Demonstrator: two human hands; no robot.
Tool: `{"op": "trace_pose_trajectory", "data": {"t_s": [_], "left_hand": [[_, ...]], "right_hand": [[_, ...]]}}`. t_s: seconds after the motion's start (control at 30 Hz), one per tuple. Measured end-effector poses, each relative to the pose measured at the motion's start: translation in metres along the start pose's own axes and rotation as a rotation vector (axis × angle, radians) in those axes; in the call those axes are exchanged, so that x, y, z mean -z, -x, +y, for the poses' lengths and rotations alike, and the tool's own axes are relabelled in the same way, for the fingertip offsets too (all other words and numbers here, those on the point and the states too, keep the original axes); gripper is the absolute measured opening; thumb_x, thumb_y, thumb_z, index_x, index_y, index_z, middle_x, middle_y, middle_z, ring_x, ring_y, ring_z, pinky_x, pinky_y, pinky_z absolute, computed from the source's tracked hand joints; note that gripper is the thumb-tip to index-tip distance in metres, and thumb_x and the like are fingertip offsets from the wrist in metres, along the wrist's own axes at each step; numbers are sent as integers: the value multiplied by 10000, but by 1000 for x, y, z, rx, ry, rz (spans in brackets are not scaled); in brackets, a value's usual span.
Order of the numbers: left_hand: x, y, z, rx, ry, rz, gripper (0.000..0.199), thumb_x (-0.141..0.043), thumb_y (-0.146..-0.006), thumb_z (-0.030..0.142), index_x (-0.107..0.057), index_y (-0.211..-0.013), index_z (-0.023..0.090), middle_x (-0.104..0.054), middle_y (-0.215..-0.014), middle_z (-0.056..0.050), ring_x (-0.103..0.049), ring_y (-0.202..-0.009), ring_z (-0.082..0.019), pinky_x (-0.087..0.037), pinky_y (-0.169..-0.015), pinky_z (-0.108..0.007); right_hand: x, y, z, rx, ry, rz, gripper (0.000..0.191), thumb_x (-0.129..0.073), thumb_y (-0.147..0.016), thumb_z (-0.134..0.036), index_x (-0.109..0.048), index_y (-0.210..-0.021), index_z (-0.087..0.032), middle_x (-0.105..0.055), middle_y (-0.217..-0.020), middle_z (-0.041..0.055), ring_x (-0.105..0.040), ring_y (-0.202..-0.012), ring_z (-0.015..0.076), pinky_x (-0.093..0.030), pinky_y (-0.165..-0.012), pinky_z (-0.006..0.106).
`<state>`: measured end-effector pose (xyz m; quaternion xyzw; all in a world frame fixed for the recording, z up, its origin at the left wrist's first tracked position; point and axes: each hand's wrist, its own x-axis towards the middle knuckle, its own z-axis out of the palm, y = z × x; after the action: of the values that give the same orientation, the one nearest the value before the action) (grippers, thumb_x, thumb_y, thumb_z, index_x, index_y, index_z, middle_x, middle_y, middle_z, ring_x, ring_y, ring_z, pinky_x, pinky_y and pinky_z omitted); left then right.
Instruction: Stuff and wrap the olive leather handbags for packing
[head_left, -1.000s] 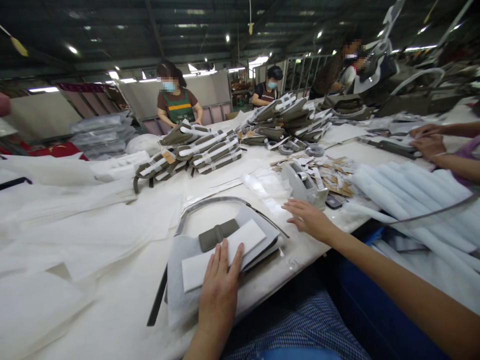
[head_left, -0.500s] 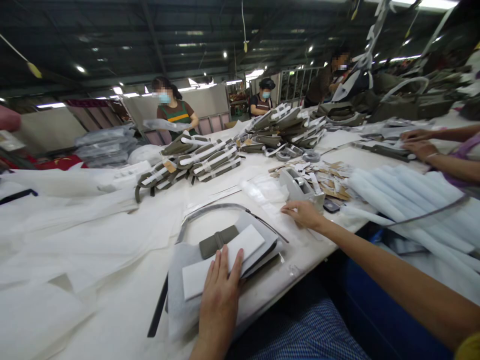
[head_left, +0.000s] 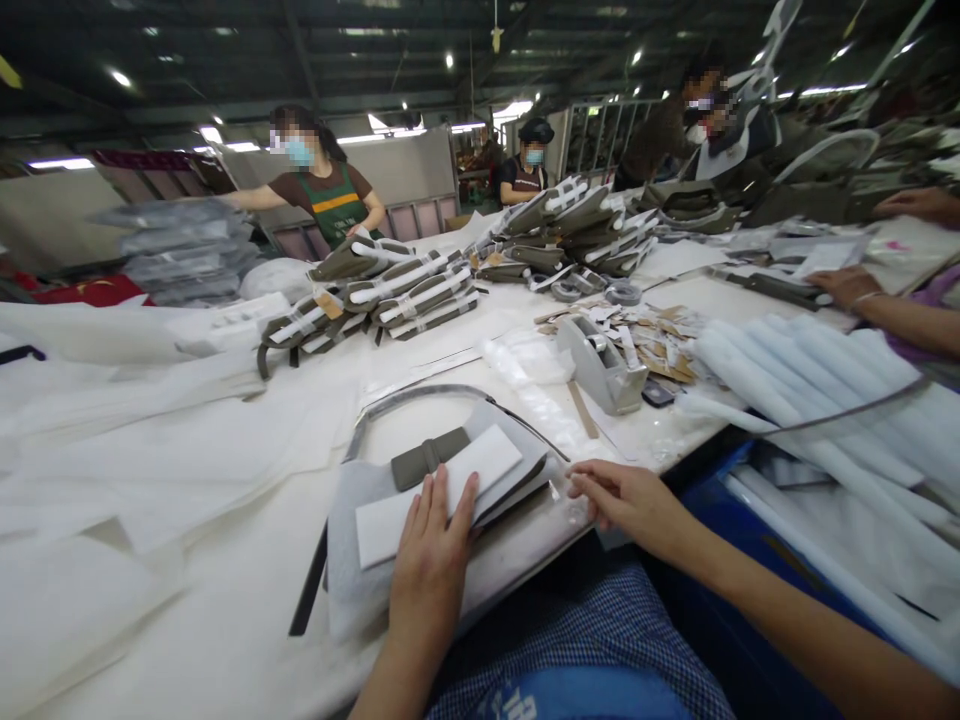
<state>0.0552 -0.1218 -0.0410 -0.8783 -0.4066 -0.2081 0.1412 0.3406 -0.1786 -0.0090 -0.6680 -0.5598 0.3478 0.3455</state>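
Observation:
My left hand (head_left: pixel 431 550) lies flat with fingers stretched over a white padding strip (head_left: pixel 480 468). Under that strip is a handbag wrapped in pale tissue (head_left: pixel 349 560), with an olive-brown strap tab (head_left: pixel 430 457) showing. Its wrapped handle (head_left: pixel 409 392) arcs out behind it on the table. My right hand (head_left: pixel 622 505) is beside the bag's right end, near the table edge, thumb and fingers pinched together. Whatever is between those fingertips is too small to make out. A grey tape dispenser (head_left: pixel 607 370) stands beyond my right hand.
Several olive bags with white-wrapped handles (head_left: pixel 412 290) are piled behind. White sheets (head_left: pixel 150 440) spread over the left side. Paper scraps (head_left: pixel 652 345) lie past the dispenser, white foam rolls (head_left: pixel 810 390) to the right. A co-worker's hand (head_left: pixel 847 287) is at far right; others stand behind.
My right hand has come back from beside the tape dispenser towards the bag and the table edge. My left hand stays on the padding strip. A co-worker behind now reaches to the stack at left.

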Motion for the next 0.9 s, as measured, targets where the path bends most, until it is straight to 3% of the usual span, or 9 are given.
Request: {"op": "trace_pose_trajectory", "data": {"t_s": [0.07, 0.13, 0.23, 0.33, 0.43, 0.6, 0.73, 0.83, 0.9], "left_hand": [[1, 0, 0, -4, -4, -12, 647, -612, -917, 206, -355, -1510, 239, -362, -1548, -192, -428, -1379, -351, -463, -1078, -483], [2, 0, 1, -1, -6, -18, 639, -607, -923, 212, -355, -1510, 245, -364, -1547, -191, -422, -1384, -348, -457, -1084, -485], [3, 0, 3, 7, -6, -13, 624, -604, -927, 205, -369, -1503, 263, -373, -1545, -180, -420, -1386, -346, -455, -1084, -490], [5, 2, 1, 17, -11, -7, 616, -601, -930, 202, -376, -1499, 270, -378, -1543, -176, -417, -1388, -341, -455, -1086, -482], [6, 6, -2, 20, 0, 13, 607, -585, -942, 213, -364, -1504, 273, -370, -1549, -170, -408, -1397, -329, -451, -1091, -471], [11, 11, -3, 29, 24, 30, 673, -586, -934, 184, -289, -1533, 257, -317, -1576, -168, -360, -1424, -330, -432, -1105, -482], [14, 12, -2, 88, 62, 43, 829, -670, -881, 242, -194, -1559, 197, -264, -1593, -186, -310, -1446, -348, -404, -1124, -499], [13, 13, -7, 146, 54, 129, 852, -639, -893, 198, -123, -1571, 217, -308, -1578, -174, -364, -1422, -337, -442, -1091, -485], [13, 13, -12, 150, 68, 146, 858, -609, -892, 145, -98, -1574, 242, -331, -1571, -154, -403, -1400, -329, -466, -1069, -475]], "right_hand": [[-17, 6, -1, -140, -332, -87, 445, -614, -858, -517, -627, -1192, -224, -718, -1126, 93, -730, -833, 222, -621, -728, 378], [-31, 9, -4, -200, -584, -51, 600, -714, -793, -493, -552, -1314, -243, -614, -1342, 109, -667, -1113, 253, -584, -913, 416], [-41, 8, -13, -205, -784, -7, 595, -726, -814, -450, -544, -1346, -254, -571, -1403, 85, -549, -1288, 241, -446, -1110, 446], [-41, 6, -24, -171, -838, -77, 392, -675, -859, -422, -662, -1190, -213, -637, -1313, 87, -575, -1253, 255, -388, -1153, 476], [-42, 4, -31, -141, -822, -104, 311, -674, -843, -351, -683, -1113, -197, -669, -1252, 98, -604, -1208, 268, -409, -1133, 482], [-49, 1, -48, -149, -938, -109, 408, -658, -808, -257, -578, -1209, -261, -672, -1243, 59, -647, -1147, 234, -509, -1043, 457], [-57, 3, -72, -112, -1071, -71, 367, -656, -793, -236, -568, -1149, -233, -676, -1208, 54, -660, -1121, 228, -516, -1050, 457], [-61, 5, -81, -46, -1042, -57, 416, -674, -804, -251, -546, -1199, -234, -676, -1185, 55, -658, -1123, 227, -523, -1045, 458], [-55, 5, -73, 1, -899, -84, 481, -663, -842, -310, -504, -1291, -240, -691, -1165, 76, -668, -1107, 246, -553, -993, 479]]}}
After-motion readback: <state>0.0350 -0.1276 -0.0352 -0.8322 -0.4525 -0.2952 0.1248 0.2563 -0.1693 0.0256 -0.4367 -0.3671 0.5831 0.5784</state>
